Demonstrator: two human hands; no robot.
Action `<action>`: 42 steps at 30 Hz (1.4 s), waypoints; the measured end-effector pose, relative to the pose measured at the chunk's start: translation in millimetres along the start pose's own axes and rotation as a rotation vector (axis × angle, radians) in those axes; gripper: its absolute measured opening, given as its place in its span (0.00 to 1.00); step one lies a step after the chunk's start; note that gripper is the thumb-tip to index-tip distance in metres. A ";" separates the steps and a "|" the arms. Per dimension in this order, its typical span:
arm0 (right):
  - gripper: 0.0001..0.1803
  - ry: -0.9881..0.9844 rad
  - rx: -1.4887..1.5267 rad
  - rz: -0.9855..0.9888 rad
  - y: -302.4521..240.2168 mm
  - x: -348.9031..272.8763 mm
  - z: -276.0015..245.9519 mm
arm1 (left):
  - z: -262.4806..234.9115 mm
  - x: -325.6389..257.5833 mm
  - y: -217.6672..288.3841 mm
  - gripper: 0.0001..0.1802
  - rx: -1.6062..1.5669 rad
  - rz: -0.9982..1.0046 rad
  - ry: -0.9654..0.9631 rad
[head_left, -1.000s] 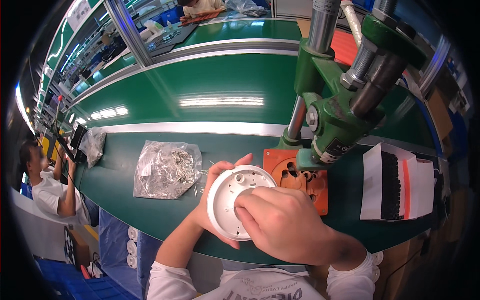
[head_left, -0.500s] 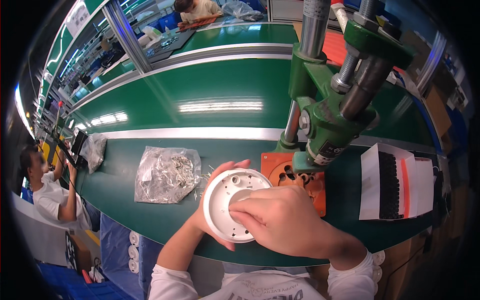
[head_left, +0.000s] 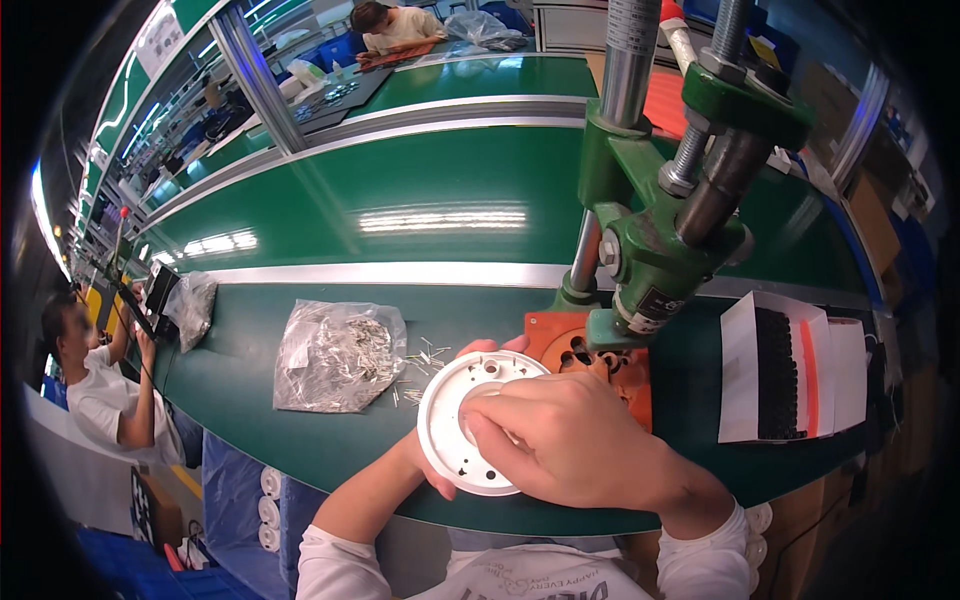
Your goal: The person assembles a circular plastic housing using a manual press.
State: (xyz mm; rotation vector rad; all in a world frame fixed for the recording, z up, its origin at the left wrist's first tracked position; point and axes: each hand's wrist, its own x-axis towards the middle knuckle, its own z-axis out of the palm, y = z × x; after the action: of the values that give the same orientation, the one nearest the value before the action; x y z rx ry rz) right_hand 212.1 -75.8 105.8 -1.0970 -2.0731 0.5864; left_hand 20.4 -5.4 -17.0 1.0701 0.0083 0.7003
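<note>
A white round plastic disc (head_left: 462, 420) with small holes is held tilted over the green bench's near edge. My left hand (head_left: 436, 478) grips it from underneath, fingertips showing past its top rim. My right hand (head_left: 570, 440) lies over the disc's right half, fingertips pressed against its face; whether they pinch something small is hidden. Just behind stands an orange fixture plate (head_left: 580, 358) under a green hand press (head_left: 665, 255). Loose metal pins (head_left: 420, 362) lie left of the disc.
A clear bag of metal pins (head_left: 335, 355) lies to the left. A white tray with black parts and an orange strip (head_left: 790, 368) sits to the right. One person sits at the far left (head_left: 95, 385), another works at a far bench (head_left: 395, 25).
The disc and both hands have stayed almost in place over the bench edge; my right hand's fingers shifted slightly across the disc's face.
</note>
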 end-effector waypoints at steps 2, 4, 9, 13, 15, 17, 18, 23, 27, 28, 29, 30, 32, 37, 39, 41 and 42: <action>0.10 0.008 0.027 -0.029 0.0 -0.4 -2.0 | -0.9 0.0 1.2 0.94 0.018 0.007 -0.012; 0.13 0.017 0.050 -0.056 0.4 -1.4 -3.7 | -0.1 0.5 2.1 0.94 0.033 0.014 -0.027; 0.13 0.108 0.112 -0.034 -3.6 -5.8 -3.4 | 2.5 1.3 1.5 0.93 -0.018 0.003 -0.027; 0.16 0.269 -0.041 0.023 -13.4 -28.8 -9.0 | 11.9 -2.8 4.5 0.90 -0.173 0.002 0.032; 0.20 0.239 -0.276 0.269 -13.5 -45.6 -11.3 | 10.3 -4.9 11.2 0.87 -0.173 -0.098 -0.128; 0.23 0.107 -0.187 0.416 -11.1 -59.7 -14.9 | 8.6 -7.2 6.4 0.85 -0.201 -0.128 -0.222; 0.21 0.032 0.196 0.525 -4.6 -65.7 -12.1 | 7.7 -7.7 4.8 0.85 -0.167 -0.132 -0.245; 0.21 0.029 0.897 0.686 20.4 -100.8 8.4 | 12.8 -0.8 15.9 0.87 0.002 -0.307 -0.173; 0.22 0.222 0.849 0.719 46.7 -122.2 -15.4 | 0.2 -4.0 -3.6 0.77 0.400 -0.039 0.132; 0.22 0.252 0.797 0.734 51.2 -125.4 -19.3 | -1.1 -3.0 -4.2 0.72 0.438 -0.001 0.130; 0.22 0.256 0.797 0.733 56.2 -127.4 -22.0 | -1.6 -2.8 -3.0 0.65 0.491 0.001 0.128; 0.23 0.271 0.734 0.737 61.8 -128.8 -24.1 | -0.1 -1.8 -2.9 0.61 0.545 0.003 0.125; 0.24 0.328 0.643 0.758 68.7 -127.0 -24.4 | 0.9 0.6 -3.7 0.58 0.600 0.005 0.110; 0.24 0.399 0.582 0.753 68.1 -109.7 -22.8 | 4.4 2.4 -10.0 0.52 0.923 0.060 0.094; 0.24 0.401 0.455 0.723 64.0 -102.0 -19.0 | 7.8 5.6 -9.2 0.54 1.003 0.063 0.086; 0.22 0.435 0.424 0.682 63.9 -100.7 -13.8 | 13.0 11.1 -7.1 0.55 1.085 0.074 0.080; 0.22 0.440 0.319 0.631 66.4 -102.1 -11.0 | 16.7 14.0 -6.9 0.56 1.122 0.054 0.085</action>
State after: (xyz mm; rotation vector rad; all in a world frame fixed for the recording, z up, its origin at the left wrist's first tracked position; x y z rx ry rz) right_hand 294.7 -125.4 30.5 -1.5226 -1.1959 0.8487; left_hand 40.6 -13.4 -9.7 2.1103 0.4965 0.7956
